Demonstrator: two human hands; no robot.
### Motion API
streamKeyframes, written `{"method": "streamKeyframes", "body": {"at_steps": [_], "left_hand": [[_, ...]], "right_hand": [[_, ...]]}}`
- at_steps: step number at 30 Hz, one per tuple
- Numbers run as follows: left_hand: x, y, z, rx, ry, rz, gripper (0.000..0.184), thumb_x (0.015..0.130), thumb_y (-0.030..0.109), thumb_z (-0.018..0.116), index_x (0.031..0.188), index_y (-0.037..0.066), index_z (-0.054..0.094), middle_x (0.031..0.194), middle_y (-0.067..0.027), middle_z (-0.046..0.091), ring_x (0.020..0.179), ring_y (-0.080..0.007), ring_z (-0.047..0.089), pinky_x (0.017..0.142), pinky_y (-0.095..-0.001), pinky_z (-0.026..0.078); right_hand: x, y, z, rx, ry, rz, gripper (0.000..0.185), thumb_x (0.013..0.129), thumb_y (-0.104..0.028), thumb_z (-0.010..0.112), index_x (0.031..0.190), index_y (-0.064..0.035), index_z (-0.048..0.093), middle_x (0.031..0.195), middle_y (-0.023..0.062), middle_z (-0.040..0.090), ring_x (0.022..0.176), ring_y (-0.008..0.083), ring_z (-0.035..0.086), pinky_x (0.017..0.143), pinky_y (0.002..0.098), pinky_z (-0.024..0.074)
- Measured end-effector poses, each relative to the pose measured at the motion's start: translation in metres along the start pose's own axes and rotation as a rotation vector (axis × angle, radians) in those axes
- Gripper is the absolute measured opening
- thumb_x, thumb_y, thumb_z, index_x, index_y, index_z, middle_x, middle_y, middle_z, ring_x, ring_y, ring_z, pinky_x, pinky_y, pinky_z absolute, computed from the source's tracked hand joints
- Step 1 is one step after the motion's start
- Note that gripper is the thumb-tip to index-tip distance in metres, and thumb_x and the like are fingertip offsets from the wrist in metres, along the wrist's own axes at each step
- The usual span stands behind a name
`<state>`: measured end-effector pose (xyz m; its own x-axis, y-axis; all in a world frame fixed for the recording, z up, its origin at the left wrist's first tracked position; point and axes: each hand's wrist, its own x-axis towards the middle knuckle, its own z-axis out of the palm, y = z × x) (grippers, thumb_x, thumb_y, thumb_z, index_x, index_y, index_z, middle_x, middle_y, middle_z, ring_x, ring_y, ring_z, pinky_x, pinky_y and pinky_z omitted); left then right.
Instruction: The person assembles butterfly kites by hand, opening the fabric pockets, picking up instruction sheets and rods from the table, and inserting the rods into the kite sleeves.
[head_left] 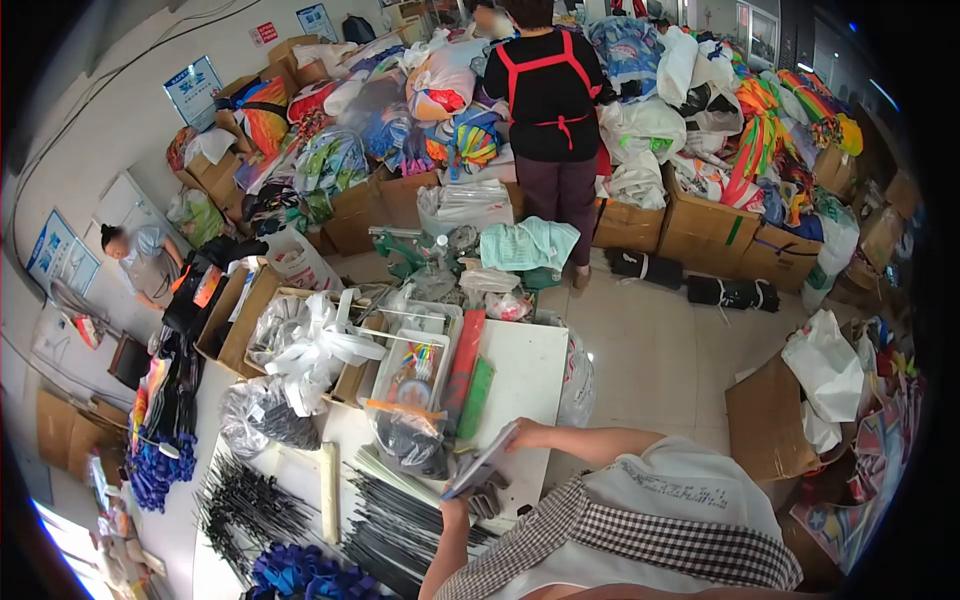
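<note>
A thin, flat grey-and-bluish object, whose kind I cannot make out, is held above the table's edge. My right hand grips its upper end. My left hand is closed around the lower end. Under it lies something dark grey, partly hidden by my left hand. Close to my left hand, thin black rods are spread over the white table. Just beyond the hands stand a clear bag with dark contents, a green item and a long red one.
More black rods and blue straps lie on the table. White strips fill an open box. A clear plastic bin holds supplies. A person in a red-strapped apron faces piled bags; another person is at left. Cartons stand right.
</note>
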<state>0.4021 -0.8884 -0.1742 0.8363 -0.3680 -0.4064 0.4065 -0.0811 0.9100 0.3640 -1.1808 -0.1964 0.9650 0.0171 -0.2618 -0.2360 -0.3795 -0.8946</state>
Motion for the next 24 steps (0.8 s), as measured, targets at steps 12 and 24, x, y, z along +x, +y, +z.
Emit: {"method": "streamKeyframes", "body": {"at_steps": [12, 24], "left_hand": [[-0.017, 0.043, 0.036, -0.216, -0.103, -0.426, 0.032, 0.085, 0.011, 0.060, 0.116, 0.004, 0.058, 0.095, -0.0056, 0.067, 0.081, -0.0154, 0.063, 0.066, -0.0291, 0.047], [-0.132, -0.001, -0.002, 0.248, -0.009, -0.474, 0.027, 0.092, 0.019, 0.056, 0.111, 0.000, 0.057, 0.096, -0.0087, 0.068, 0.088, -0.0160, 0.064, 0.077, -0.0300, 0.046]], "right_hand": [[-0.082, -0.042, -0.031, 0.660, 0.067, 0.224, 0.032, 0.078, -0.001, 0.065, 0.110, 0.0035, 0.067, 0.097, 0.0101, 0.070, 0.086, 0.0166, 0.066, 0.079, 0.0334, 0.0532], [0.007, 0.046, -0.073, -0.018, 0.105, 0.367, 0.043, 0.076, -0.013, 0.070, 0.116, 0.0009, 0.061, 0.106, 0.0152, 0.069, 0.095, 0.0267, 0.066, 0.085, 0.0378, 0.0512]]}}
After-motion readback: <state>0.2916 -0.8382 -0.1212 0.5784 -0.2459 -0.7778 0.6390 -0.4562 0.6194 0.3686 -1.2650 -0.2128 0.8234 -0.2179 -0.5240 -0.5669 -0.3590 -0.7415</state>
